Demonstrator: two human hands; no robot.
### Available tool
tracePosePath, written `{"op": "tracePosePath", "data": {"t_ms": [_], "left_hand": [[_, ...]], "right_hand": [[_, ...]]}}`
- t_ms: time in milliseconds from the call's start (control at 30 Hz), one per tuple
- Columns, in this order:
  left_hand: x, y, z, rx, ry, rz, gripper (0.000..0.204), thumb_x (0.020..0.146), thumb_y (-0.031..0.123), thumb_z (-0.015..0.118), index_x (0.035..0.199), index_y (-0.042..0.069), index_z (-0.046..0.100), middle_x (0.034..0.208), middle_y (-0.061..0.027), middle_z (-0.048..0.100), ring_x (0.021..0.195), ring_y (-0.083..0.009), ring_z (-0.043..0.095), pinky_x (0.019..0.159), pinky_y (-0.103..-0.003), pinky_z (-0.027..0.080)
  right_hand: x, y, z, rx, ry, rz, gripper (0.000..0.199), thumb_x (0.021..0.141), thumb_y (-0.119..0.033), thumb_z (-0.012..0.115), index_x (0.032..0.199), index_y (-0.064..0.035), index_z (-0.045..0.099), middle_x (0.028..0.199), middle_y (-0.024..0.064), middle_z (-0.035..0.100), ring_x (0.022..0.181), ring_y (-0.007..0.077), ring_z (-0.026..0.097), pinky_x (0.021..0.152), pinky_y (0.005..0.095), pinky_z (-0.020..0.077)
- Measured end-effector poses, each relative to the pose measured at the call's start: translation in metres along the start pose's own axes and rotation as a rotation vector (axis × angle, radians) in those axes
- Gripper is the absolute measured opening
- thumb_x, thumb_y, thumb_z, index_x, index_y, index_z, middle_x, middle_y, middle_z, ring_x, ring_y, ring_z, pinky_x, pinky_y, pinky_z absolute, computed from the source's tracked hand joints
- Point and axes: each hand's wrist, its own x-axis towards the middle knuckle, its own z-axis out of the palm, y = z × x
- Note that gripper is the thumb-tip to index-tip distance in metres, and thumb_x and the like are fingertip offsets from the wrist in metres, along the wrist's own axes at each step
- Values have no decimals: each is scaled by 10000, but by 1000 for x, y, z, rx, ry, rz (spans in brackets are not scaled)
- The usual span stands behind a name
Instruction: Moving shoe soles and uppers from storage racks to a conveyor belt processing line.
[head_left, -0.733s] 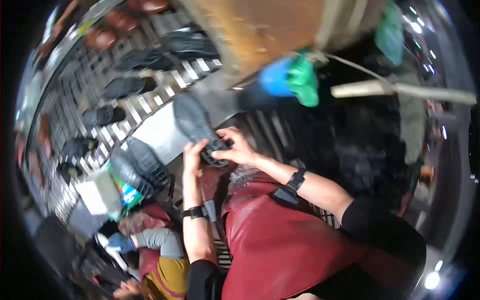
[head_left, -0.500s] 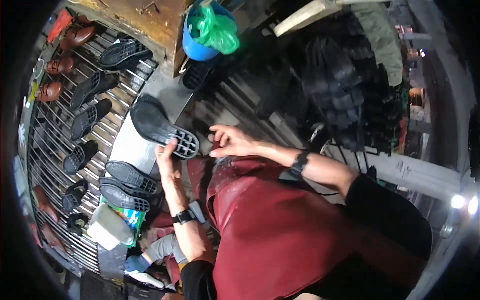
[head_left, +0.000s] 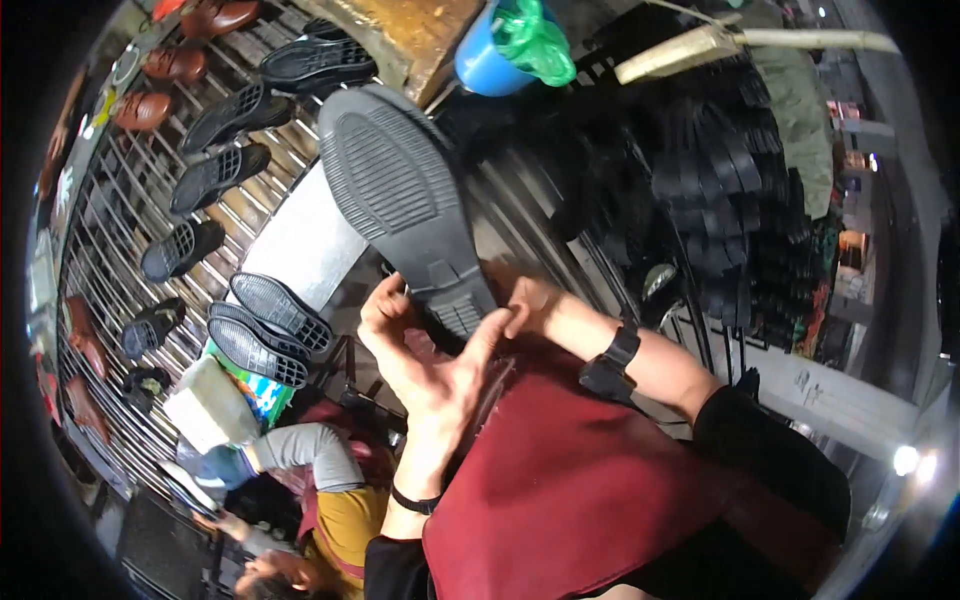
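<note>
A black shoe sole [head_left: 390, 190], ribbed tread facing me, is held up in front of the red apron. My left hand [head_left: 425, 375] grips its heel end, with the thumb across the heel tread and fingers at the left edge. From the other side my right hand [head_left: 530, 305] has hold of the same end; its fingers are partly hidden behind the sole and somewhat blurred. Several more black soles [head_left: 262, 345] lie stacked to the left, grid-like faces up, beside a pale metal surface [head_left: 300, 240].
A slatted metal rack [head_left: 140, 250] with soles and brown shoes [head_left: 145, 110] runs along the left. At the top hangs a blue bucket [head_left: 490, 55] holding a green plastic bag. Dark soles [head_left: 705, 180] pile up at right. Another person's grey sleeve [head_left: 300, 450] shows lower left.
The sole has been flipped from its gridded face to its tread and lifted nearer to me. My right hand, earlier off it, now grips it too. The co-worker shows more fully.
</note>
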Motion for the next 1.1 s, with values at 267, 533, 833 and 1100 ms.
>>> {"op": "tracePosePath", "data": {"t_ms": [267,533,833,1100], "left_hand": [[7,5,-17,-80,83,45,903,673,195,1000,1343,31,417,1337,-171,529,1221,-243,541,1049,-372,459],[33,-101,-38,-538,20,-417,622,771,100,894,1300,2,582,1156,-88,682,1032,-189,659,932,-358,553],[114,-293,-31,-343,49,-518,462,704,175,807,1082,-66,696,977,-171,752,913,-241,723,821,-362,574],[203,-310,-31,270,208,-504,650,804,185,742,1354,-83,522,1146,-222,699,1072,-387,682,941,-484,553]], "right_hand": [[32,-11,12,426,-56,68,1069,717,-273,947,1580,-57,354,1488,87,550,1318,212,551,1121,400,451],[55,13,29,-408,217,93,1097,621,-313,1008,1489,-2,415,1417,161,534,1344,267,500,1151,421,397],[47,59,2,-624,320,361,891,848,-273,857,1570,-53,384,1518,149,400,1364,270,459,935,378,583],[-44,70,-36,-460,550,745,645,895,-273,823,1408,10,553,1254,139,656,1029,193,673,785,325,579]]}}
